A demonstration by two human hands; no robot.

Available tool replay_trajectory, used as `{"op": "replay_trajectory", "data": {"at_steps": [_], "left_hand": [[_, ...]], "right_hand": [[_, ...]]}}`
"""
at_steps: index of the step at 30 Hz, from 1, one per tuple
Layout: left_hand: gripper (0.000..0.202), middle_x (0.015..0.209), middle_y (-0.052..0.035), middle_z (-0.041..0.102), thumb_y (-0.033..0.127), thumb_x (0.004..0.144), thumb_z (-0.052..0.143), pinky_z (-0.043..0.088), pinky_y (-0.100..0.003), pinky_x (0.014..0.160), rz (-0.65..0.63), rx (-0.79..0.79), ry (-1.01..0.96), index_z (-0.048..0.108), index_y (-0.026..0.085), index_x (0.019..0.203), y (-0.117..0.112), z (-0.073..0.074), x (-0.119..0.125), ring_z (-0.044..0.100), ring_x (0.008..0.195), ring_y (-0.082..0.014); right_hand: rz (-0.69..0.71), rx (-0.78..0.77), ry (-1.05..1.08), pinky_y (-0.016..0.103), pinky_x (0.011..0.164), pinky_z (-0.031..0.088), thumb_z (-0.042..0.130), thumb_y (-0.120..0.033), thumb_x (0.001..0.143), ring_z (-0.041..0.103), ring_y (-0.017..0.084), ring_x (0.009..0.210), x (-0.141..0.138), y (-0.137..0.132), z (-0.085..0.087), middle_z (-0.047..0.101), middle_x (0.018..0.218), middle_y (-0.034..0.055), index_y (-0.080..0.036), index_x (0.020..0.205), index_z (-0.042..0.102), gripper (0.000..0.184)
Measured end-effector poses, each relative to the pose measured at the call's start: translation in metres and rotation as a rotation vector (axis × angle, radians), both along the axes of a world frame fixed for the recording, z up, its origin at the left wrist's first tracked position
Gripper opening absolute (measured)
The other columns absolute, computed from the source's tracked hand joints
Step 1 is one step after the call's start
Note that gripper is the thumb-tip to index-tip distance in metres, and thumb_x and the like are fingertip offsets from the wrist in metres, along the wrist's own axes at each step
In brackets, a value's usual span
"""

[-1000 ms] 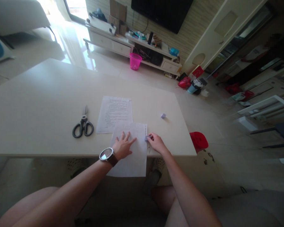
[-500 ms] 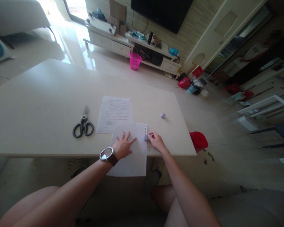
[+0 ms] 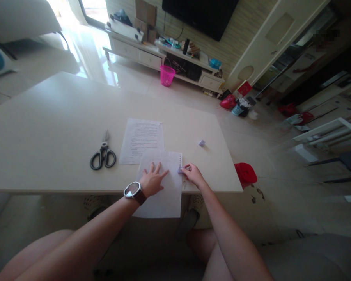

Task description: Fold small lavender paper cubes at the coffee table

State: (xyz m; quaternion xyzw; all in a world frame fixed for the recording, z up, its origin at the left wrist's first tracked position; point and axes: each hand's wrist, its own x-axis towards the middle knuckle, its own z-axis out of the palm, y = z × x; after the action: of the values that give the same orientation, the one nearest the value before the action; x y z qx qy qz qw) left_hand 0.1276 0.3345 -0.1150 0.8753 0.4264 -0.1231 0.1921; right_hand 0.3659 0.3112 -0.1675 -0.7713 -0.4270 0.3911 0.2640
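Observation:
My left hand (image 3: 152, 181) lies flat with spread fingers on a white sheet of paper (image 3: 163, 203), which hangs over the table's near edge. Along the upper right edge of this sheet runs a column of small holes. At that edge, just below the holes, my right hand (image 3: 193, 174) pinches a small pale purple hole punch (image 3: 180, 169), partly hidden by the fingers. A printed sheet (image 3: 143, 136) lies behind, its lower corner under the white sheet. Scissors with black handles (image 3: 104, 152) rest on the left, apart from both hands.
A small pale purple and white piece (image 3: 202, 143) sits on the right of the white table (image 3: 61, 136). Beyond the table stand a pink basket (image 3: 167, 75) and a low cabinet (image 3: 134, 50). A red stool (image 3: 245, 175) is by the right edge. Another person stands far right.
My right hand and the hole punch have shifted very slightly at the paper's edge. The left hand keeps its place. The person in the background has moved.

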Motion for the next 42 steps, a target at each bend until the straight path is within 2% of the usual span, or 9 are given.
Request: {"op": "replay_trajectory", "data": {"at_steps": [9,20,34,42], "left_hand": [[0.085,0.168,-0.0193,0.018,0.036,0.084,0.077,0.036,-0.071,0.109,0.007,0.002,-0.018,0.034,0.035,0.158,-0.001,-0.001,-0.001,0.016,0.152,-0.0499],[0.086,0.168,-0.0200,0.017,0.036,0.083,0.077,0.033,-0.073,0.110,0.013,-0.021,-0.036,0.034,0.033,0.157,0.000,0.001,-0.001,0.014,0.152,-0.0507],[0.085,0.168,-0.0208,0.015,0.037,0.084,0.077,0.033,-0.073,0.110,0.016,-0.027,-0.025,0.034,0.032,0.158,-0.001,0.004,0.000,0.013,0.152,-0.0517],[0.086,0.168,-0.0171,0.019,0.037,0.083,0.079,0.034,-0.073,0.110,0.017,0.008,-0.003,0.035,0.033,0.157,-0.002,0.003,0.002,0.016,0.152,-0.0489]], "right_hand": [[0.054,-0.001,-0.064,0.021,0.050,0.037,0.068,-0.038,0.084,0.051,0.010,0.050,0.001,0.004,0.000,0.055,0.061,-0.0060,-0.019,0.094,0.061,0.022],[0.098,-0.110,0.032,0.021,0.049,0.036,0.068,-0.028,0.084,0.047,0.009,0.050,0.013,-0.001,0.022,0.056,0.061,-0.0043,-0.017,0.091,0.062,0.015],[0.099,0.016,-0.005,0.022,0.054,0.041,0.068,-0.036,0.082,0.051,0.009,0.054,0.005,0.006,0.005,0.060,0.071,-0.0026,-0.017,0.093,0.062,0.023],[0.056,0.014,-0.031,0.021,0.051,0.039,0.070,-0.036,0.079,0.049,0.009,0.053,0.004,0.009,-0.002,0.059,0.069,-0.0022,-0.017,0.090,0.063,0.023]]}}
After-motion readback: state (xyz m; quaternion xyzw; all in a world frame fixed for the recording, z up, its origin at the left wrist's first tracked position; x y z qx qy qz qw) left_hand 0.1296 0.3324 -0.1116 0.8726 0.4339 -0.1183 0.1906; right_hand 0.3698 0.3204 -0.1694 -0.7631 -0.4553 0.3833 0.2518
